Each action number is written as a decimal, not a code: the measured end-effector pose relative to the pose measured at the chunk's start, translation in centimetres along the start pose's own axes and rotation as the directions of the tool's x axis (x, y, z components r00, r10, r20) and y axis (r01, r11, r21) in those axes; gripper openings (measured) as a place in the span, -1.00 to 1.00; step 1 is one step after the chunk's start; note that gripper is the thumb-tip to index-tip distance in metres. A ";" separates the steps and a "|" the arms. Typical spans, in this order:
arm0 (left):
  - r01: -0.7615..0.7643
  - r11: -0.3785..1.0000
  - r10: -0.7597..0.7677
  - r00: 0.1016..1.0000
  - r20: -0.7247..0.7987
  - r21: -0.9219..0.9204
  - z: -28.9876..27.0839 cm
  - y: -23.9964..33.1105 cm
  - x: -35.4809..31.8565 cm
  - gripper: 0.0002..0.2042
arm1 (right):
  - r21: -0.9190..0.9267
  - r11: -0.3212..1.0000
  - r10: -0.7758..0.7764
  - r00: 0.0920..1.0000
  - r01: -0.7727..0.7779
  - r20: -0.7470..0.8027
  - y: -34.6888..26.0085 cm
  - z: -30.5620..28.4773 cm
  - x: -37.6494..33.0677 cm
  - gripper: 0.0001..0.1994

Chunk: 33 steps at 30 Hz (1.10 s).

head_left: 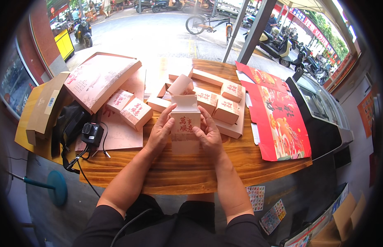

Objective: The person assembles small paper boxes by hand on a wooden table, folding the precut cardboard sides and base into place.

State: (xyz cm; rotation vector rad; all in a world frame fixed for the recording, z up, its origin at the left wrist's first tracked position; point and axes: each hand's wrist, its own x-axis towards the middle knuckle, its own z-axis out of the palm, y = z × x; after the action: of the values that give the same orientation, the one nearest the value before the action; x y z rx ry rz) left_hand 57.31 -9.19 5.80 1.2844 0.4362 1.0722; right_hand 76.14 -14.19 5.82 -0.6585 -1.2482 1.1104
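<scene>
Both hands' grip closed round upright pink carton; left hand, right hand; bare table edge nearside

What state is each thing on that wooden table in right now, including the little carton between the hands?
Small pale-pink cardboard carton: held upright, top flaps open.
Left hand: gripping the carton's left side.
Right hand: gripping its right side.
Finished small pink boxes: closed, lying on the table.
Large pink gift-box lid: tilted, propped up.
Red printed cardboard sheets: flat, unfolded.
</scene>
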 end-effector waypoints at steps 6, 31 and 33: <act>0.025 0.999 -0.025 0.999 -0.021 0.035 0.0 -0.3 -0.1 -0.71 | -0.042 0.993 0.111 0.993 -0.113 -0.042 0.1 -0.5 -0.4 -0.50; 0.005 1.000 -0.008 0.990 -0.139 -0.021 -0.2 -1.2 0.0 -0.75 | -0.117 0.992 0.033 0.996 -0.043 -0.086 0.7 -0.5 -0.1 -0.87; 0.013 1.000 -0.014 0.992 -0.128 -0.004 -0.3 -1.4 0.1 -0.72 | -0.143 0.989 0.012 0.994 -0.027 -0.108 0.9 -0.6 -0.1 -0.91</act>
State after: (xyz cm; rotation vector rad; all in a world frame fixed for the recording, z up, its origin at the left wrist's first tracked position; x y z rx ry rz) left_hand 57.71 -8.86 4.45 1.2118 0.5388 1.1476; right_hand 76.49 -13.85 4.81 -0.8303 -1.2392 0.9939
